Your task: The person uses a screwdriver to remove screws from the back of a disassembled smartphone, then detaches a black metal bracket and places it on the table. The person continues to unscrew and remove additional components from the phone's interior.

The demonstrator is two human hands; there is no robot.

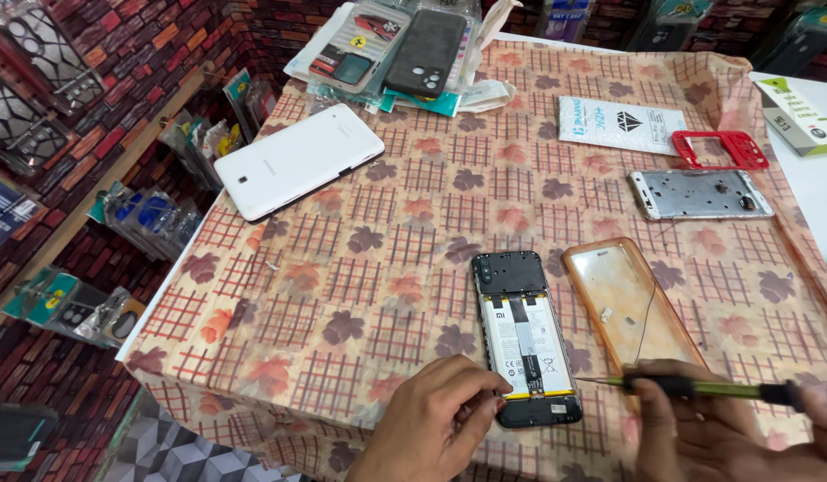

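1. Head view, only angle here. The opened phone (526, 337) lies face down near the front edge of the counter (342, 295), back cover already off, so the battery and the black upper and lower shields are showing.
2. Left hand (440, 419) is curled, fingertips pressed against the phone's lower left corner, pinning it flat. It isn't holding anything, just bracing.
3. Right hand (699, 419) is wrapped around a green-handled screwdriver (690, 386), tip pointing at the phone's lower right edge, about touching or just short of it; can't tell which.
4. Progress guess: early-to-middle of the teardown. Cover removal looks done, but the battery and both shields are still in place, so most of the inside work is left.
5. Just right of the phone sits an orange clear case (629, 303) with what look like small loose bits inside.
6. Further back: a bare metal phone frame (699, 194), a red frame (721, 148), a white tablet (297, 161).
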